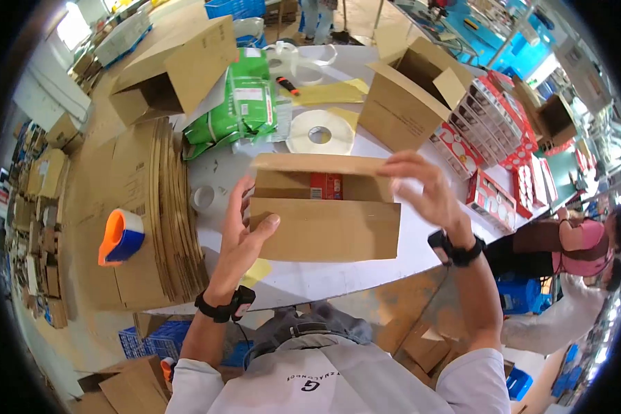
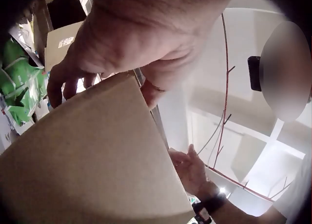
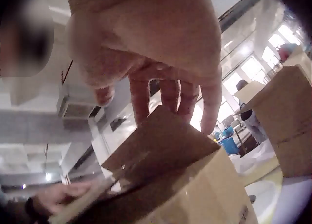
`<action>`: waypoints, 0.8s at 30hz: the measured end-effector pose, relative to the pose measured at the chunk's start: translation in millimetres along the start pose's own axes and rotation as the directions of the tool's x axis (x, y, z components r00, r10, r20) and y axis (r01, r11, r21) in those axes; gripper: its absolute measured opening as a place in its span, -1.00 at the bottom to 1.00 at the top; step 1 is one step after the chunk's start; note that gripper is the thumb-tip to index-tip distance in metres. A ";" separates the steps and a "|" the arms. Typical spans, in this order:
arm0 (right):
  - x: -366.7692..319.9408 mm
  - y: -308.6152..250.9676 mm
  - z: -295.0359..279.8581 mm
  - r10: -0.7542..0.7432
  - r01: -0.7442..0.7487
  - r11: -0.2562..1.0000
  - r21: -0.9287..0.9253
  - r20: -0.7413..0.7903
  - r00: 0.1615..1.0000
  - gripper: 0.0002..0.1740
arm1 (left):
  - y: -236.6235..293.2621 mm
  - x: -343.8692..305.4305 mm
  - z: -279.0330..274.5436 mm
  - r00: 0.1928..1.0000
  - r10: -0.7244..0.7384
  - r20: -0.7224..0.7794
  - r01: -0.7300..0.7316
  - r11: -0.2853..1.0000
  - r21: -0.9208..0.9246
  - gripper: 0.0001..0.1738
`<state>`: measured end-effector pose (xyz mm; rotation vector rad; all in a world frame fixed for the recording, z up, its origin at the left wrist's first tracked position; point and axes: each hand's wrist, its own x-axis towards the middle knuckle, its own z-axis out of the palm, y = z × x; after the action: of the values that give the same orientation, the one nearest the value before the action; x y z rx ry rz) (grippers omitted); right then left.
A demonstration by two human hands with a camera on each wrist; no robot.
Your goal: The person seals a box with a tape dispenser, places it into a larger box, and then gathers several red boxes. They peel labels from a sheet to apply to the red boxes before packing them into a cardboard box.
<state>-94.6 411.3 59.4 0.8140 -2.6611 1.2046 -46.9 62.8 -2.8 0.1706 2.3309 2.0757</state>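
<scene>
A cardboard box [image 1: 328, 231] stands part open at the table's near side, a red packet [image 1: 332, 185] showing inside. My left hand [image 1: 240, 241] grips its left end, thumb over the near panel; in the left wrist view the hand [image 2: 141, 33] curls over the edge of the box [image 2: 92, 155]. At the far right corner my right hand [image 1: 428, 186] has its fingers extended along the flap. The right wrist view has that hand [image 3: 151, 48] with fairly straight fingers at a raised flap [image 3: 161, 141]. The box's lower contents are hidden.
Flattened cartons [image 1: 131, 207] and a tape roll [image 1: 203, 198] lie left. Beyond the box are green packages [image 1: 248, 103], a large white roll [image 1: 321, 132] and an orange-black cutter [image 1: 288, 85]. An open carton [image 1: 407, 100] and red-white boxes [image 1: 490, 117] stand right.
</scene>
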 end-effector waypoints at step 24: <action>80.9 -135.2 28.1 -0.045 0.237 0.914 -0.329 0.499 0.865 -0.23 | -4.5 32.4 -15.5 0.970 -0.242 0.029 0.243 0.954 -0.176 -0.18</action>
<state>-90.8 283.2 155.2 1.3520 -2.9892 0.4502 -80.7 49.9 -3.4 -0.1055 2.0262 2.1379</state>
